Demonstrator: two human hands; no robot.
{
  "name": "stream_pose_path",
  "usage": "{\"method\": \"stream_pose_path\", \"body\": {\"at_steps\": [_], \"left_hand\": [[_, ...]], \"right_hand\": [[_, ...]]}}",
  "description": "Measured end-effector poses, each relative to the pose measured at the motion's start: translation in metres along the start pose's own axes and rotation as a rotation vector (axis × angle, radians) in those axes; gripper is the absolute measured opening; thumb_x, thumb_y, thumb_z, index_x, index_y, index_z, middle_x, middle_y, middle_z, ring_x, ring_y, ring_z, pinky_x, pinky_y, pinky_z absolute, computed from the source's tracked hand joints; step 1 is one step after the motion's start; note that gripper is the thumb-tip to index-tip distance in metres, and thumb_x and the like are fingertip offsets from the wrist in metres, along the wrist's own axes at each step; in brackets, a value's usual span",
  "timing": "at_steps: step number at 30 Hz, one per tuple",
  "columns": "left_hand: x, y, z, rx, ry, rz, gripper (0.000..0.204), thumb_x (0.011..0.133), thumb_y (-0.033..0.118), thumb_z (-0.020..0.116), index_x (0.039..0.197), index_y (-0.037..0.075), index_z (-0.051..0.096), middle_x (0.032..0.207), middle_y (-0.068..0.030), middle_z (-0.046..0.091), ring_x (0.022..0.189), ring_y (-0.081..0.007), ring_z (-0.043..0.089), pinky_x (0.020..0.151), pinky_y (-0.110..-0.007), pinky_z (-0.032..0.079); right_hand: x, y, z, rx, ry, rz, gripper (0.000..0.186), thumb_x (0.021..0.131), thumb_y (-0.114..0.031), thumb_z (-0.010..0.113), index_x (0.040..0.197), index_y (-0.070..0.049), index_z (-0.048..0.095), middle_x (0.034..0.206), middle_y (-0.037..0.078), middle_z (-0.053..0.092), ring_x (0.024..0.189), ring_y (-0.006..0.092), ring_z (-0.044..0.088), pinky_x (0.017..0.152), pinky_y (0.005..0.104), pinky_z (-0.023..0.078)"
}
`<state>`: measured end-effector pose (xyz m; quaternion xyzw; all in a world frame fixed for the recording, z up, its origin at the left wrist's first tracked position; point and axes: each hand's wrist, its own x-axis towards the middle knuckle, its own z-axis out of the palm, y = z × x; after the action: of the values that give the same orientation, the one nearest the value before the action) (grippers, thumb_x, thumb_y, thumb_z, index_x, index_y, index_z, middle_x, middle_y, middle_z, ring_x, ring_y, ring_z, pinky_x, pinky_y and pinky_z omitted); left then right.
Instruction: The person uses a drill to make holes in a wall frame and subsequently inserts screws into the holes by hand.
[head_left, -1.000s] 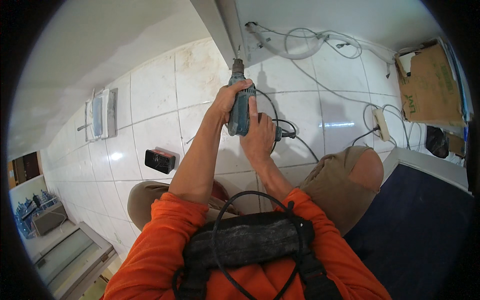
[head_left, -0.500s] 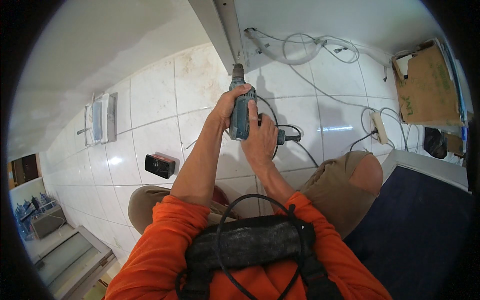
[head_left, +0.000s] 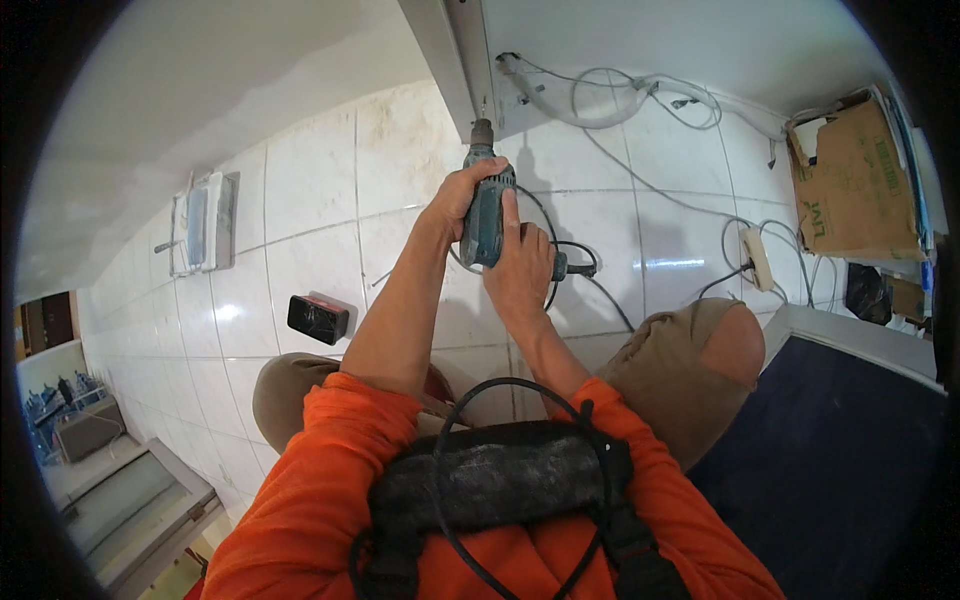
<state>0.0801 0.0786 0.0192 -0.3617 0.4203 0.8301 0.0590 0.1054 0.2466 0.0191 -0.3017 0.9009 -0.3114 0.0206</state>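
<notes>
A blue-grey power drill (head_left: 484,222) is held in both my hands above the tiled floor, its bit pointing away from me. The bit meets the lower part of a grey metal frame post (head_left: 462,70) at the wall; whether it has gone in, I cannot tell. My left hand (head_left: 460,196) is wrapped round the drill's front body, thumb over the top behind the chuck (head_left: 482,133). Round the handle closes my right hand (head_left: 522,262), with its index finger laid along the drill's side. The trigger is hidden beneath that hand.
Grey cables (head_left: 690,100) lie along the wall, running to a white power strip (head_left: 757,258). A cardboard box (head_left: 858,180) stands at the far right, a dark blue panel (head_left: 820,450) nearer. On the left floor are a red-and-black box (head_left: 318,319) and a white framed tray (head_left: 203,222).
The drill and both hands have shifted slightly away from me, and the view has moved a little. My grip on the drill is the same.
</notes>
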Motion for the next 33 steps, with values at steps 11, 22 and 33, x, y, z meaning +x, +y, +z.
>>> {"method": "stream_pose_path", "body": {"at_steps": [11, 22, 33], "left_hand": [[-0.0018, 0.0007, 0.0037, -0.029, 0.003, 0.006, 0.042, 0.086, 0.046, 0.077, 0.099, 0.007, 0.067, 0.082, -0.0069, 0.069, 0.066, -0.0196, 0.067, 0.063, -0.034, 0.057], [-0.0028, 0.0002, 0.0061, 0.016, 0.017, 0.024, 0.041, 0.087, 0.043, 0.076, 0.105, 0.008, 0.066, 0.085, -0.0064, 0.069, 0.067, -0.0182, 0.066, 0.065, -0.034, 0.057], [-0.0029, -0.0034, -0.0004, 0.007, -0.011, 0.001, 0.041, 0.087, 0.043, 0.076, 0.107, 0.009, 0.066, 0.086, -0.0064, 0.07, 0.069, -0.0179, 0.068, 0.066, -0.034, 0.058]], "right_hand": [[0.0017, -0.003, -0.0049, 0.021, 0.089, -0.033, 0.114, 0.072, -0.006, 0.085, 0.164, -0.015, 0.02, 0.119, 0.02, 0.057, 0.115, 0.0413, 0.056, 0.103, 0.0514, 0.041], [0.0028, 0.0056, 0.0012, 0.018, -0.035, 0.017, 0.109, 0.074, -0.003, 0.081, 0.164, -0.011, 0.02, 0.11, 0.018, 0.061, 0.104, 0.0369, 0.059, 0.092, 0.0498, 0.044], [-0.0015, 0.0041, 0.0023, 0.004, -0.03, 0.0, 0.108, 0.074, -0.002, 0.08, 0.164, -0.01, 0.019, 0.107, 0.017, 0.06, 0.101, 0.0368, 0.059, 0.09, 0.0485, 0.044]]}}
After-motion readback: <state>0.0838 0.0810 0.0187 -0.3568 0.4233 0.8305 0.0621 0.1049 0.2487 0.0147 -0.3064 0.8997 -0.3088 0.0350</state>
